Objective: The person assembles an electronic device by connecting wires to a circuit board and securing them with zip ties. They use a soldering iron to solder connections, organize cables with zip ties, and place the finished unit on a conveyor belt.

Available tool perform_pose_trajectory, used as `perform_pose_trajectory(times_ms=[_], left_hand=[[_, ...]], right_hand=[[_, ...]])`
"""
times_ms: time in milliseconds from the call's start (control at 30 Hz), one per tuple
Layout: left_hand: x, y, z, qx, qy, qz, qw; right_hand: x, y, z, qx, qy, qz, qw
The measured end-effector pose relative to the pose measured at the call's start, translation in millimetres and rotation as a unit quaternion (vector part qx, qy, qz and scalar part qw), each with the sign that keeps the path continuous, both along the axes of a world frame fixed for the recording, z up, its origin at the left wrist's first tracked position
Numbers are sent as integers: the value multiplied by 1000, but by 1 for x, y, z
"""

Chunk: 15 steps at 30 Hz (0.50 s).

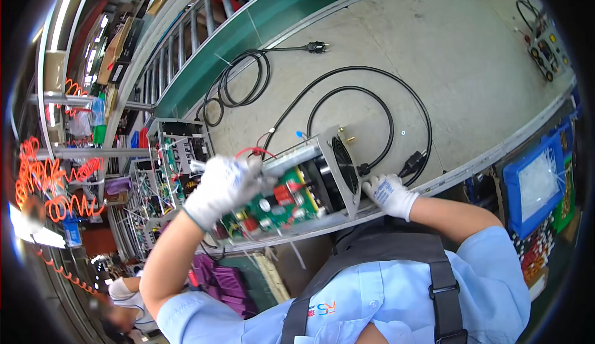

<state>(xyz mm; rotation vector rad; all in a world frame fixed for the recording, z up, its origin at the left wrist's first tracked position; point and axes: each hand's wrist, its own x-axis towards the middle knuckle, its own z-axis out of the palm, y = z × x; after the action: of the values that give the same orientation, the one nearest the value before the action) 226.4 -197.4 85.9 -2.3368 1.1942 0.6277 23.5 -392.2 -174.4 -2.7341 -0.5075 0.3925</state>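
An electronic unit with an open metal chassis (299,157) lies at the bench's near edge. Its green circuit board (279,211) carries red and dark parts, and a black fan (341,158) sits behind the end panel (338,176). My left hand (224,186), in a white glove, is closed over the unit's left end; the gripped part is mostly hidden under the fingers. White-gloved too, my right hand (390,195) has its fingers closed at the panel's near corner. Beside that hand lies a black power plug (412,163), its cord (427,121) looping behind the unit.
Another coiled black cord (266,74) lies farther back on the bench (372,40). More open units (176,152) stand at the left. A roller conveyor (192,28) runs behind. At the right are a small panel device (548,52) and a blue bin (536,183). Another person (127,300) is at lower left.
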Motion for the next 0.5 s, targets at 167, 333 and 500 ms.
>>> perform_pose_trajectory(times_ms=[167,333,500], left_hand=[[-38,56,28,-62,-3,-63,996],[-51,97,38,-87,-12,-19,996],[-42,71,13,-97,-15,-47,994]], right_hand=[[30,-56,0,-180,-9,-8,984],[63,-221,8,-247,37,-341,906],[12,-303,29,-269,175,-347,881]])
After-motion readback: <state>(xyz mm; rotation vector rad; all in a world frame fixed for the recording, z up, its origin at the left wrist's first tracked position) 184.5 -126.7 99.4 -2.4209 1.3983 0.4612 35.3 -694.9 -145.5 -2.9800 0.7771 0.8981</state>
